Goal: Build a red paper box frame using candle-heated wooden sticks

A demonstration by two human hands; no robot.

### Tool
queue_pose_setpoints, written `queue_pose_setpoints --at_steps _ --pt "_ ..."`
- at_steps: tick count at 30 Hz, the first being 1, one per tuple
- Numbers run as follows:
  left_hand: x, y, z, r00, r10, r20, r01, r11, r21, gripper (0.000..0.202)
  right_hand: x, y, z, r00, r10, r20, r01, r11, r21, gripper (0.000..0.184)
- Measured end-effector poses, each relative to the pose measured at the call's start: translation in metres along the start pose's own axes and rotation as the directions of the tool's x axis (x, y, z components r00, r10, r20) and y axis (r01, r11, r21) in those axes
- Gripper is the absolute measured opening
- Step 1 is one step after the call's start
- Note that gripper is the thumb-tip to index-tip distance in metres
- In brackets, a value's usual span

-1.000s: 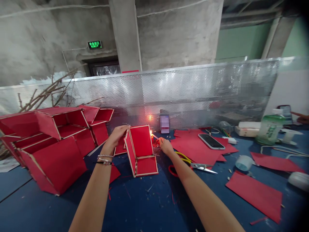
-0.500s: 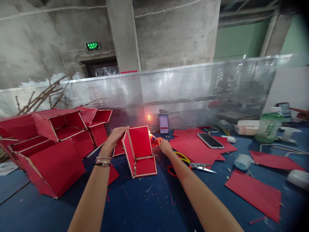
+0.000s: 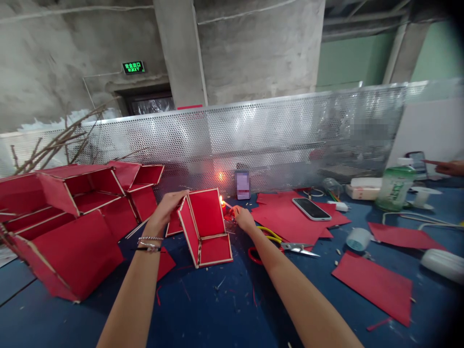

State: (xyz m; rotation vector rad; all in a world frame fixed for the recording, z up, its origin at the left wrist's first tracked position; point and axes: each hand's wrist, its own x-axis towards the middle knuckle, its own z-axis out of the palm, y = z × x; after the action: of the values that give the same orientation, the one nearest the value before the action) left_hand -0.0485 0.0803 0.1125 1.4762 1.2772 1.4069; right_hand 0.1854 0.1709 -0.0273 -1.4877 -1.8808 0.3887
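My left hand is closed on the upper left edge of a red open box, made of red panels edged with pale sticks. The box stands on the blue table, its open side towards me. To its right, my right hand pinches a short whitish stick. That stick's tip is at a small flame, just behind the box's right edge. What the flame burns on is partly hidden; red bits lie around it. Scissors with red and yellow handles rest beside my right forearm.
Larger red boxes are stacked at left, with bare branches behind. Red sheets and a phone lie at right; another phone stands upright. A green bottle and another person's hand are farther right.
The view has shifted slightly, so most things sit a little further left. Both hands keep their hold, and the stick is still at the flame.
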Motion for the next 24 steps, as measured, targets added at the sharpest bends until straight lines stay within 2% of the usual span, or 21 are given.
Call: queue_pose_setpoints --at_steps 7,13,24 --pt "0.0002 0.0008 -0.0006 0.999 -0.045 0.016 0.045 0.999 -0.022 0.036 -0.0017 -0.0026 -0.0022 1.000 0.015 0.006 -0.015 1.000 -0.021 0.035" --pt "-0.0032 0.0046 0.0012 0.999 -0.018 0.028 0.018 1.000 -0.014 0.038 -0.0031 -0.0042 -0.0038 1.000 0.007 0.003 -0.007 0.999 -0.034 0.037" --pt "0.0042 -0.0038 -0.0012 0.999 -0.053 0.010 0.054 0.997 -0.048 0.038 -0.0015 -0.0015 -0.0014 1.000 0.003 0.008 -0.002 0.998 -0.059 0.037"
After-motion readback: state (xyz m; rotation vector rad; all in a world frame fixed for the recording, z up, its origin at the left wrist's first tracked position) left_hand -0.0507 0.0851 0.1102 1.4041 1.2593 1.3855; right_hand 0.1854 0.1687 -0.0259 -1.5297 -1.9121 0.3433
